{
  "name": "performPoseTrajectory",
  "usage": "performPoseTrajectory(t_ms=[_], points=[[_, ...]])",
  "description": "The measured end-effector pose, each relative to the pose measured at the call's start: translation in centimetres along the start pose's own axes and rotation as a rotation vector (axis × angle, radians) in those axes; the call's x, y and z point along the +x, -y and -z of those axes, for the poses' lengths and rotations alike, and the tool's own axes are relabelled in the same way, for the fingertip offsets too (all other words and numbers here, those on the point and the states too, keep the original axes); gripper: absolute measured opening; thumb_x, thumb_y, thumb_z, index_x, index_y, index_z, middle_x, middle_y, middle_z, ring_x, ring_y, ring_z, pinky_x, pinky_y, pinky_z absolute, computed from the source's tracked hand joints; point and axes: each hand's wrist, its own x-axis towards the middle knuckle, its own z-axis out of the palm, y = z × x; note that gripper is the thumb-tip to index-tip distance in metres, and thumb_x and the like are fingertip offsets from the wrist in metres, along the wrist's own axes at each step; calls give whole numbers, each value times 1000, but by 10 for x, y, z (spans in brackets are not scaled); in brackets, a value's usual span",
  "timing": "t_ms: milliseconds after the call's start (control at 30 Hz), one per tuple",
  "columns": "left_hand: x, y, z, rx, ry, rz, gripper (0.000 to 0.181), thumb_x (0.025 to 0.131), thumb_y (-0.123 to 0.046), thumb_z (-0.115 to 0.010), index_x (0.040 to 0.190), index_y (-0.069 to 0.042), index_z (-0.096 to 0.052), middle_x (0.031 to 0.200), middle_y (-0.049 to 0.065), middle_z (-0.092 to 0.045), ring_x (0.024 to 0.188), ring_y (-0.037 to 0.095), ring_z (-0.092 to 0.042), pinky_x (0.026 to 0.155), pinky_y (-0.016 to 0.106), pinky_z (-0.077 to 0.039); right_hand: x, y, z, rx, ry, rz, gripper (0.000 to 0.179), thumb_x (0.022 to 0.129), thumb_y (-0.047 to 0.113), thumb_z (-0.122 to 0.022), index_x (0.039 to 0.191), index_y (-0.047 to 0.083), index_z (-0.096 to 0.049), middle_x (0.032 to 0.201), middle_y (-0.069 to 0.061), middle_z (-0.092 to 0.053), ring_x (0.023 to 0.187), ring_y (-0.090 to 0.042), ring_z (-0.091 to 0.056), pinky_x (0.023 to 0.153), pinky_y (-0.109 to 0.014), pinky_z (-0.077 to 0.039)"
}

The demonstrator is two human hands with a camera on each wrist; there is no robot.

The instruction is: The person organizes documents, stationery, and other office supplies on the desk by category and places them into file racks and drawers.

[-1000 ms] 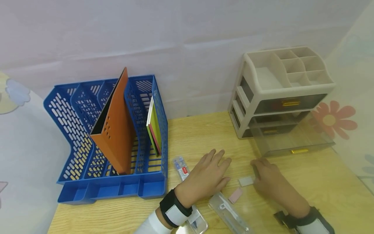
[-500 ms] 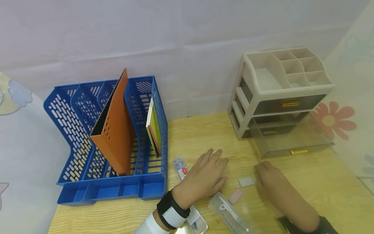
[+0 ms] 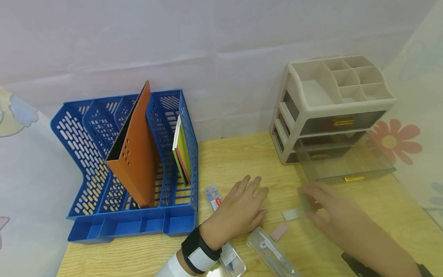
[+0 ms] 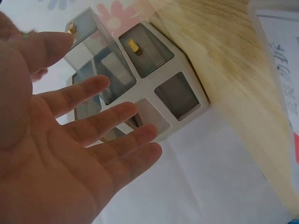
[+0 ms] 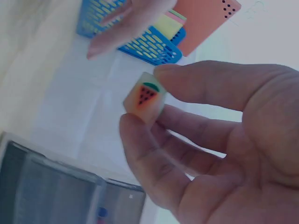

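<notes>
My right hand (image 3: pixel 332 209) pinches a small whitish eraser (image 5: pixel 145 95) between thumb and fingertips, just in front of the pulled-out clear drawer (image 3: pixel 346 169). A watermelon-slice picture decorates its near face. In the head view this hand is blurred. On the table beside it lie a white eraser (image 3: pixel 290 214) and a pink eraser (image 3: pixel 278 231). My left hand (image 3: pixel 238 209) is spread palm down with nothing in its fingers, over a long clear case (image 3: pixel 233 261) whose middle it hides. The left wrist view shows that palm (image 4: pixel 60 135) with its fingers apart.
A beige drawer cabinet (image 3: pixel 297 92) with top compartments stands at the back right. On the left, a blue file rack (image 3: pixel 173 219) holds an orange folder (image 3: pixel 138 165) and thin notebooks (image 3: pixel 182 152). Another clear case (image 3: pixel 273 254) with a white item inside lies near the front.
My right hand has turned and its wrist has swung right, while its fingers keep hold of the small eraser. My left hand has shifted slightly left. The drawer stays out.
</notes>
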Motion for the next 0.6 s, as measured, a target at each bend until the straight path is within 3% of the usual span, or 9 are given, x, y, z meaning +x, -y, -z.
performPoseTrajectory(t_ms=[267, 400, 600], points=[[-6, 1, 3, 13, 0, 2, 49, 93, -41, -60, 132, -12, -55, 145, 19, -47, 132, 40, -41, 108, 49, -42, 14, -6, 26, -37, -101, 48, 64, 68, 3, -82, 127, 5, -56, 112, -9, -64, 85, -26, -68, 64, -49, -58], [-10, 2, 3, 12, -2, 5, 48, 92, -40, -61, 131, -11, -57, 145, 20, -47, 132, 41, -42, 107, 49, -42, 26, -20, 35, -71, -137, 49, 61, 69, 5, -80, 126, 3, -57, 115, -15, -62, 84, -31, -67, 63, -54, -56], [-11, 3, 1, 6, 0, 6, 48, 93, -40, -60, 131, -11, -57, 145, 20, -47, 132, 41, -42, 107, 49, -43, 41, -45, 41, -118, -173, 91, 58, 67, 3, -80, 122, 0, -60, 113, -19, -62, 79, -30, -65, 55, -48, -56]])
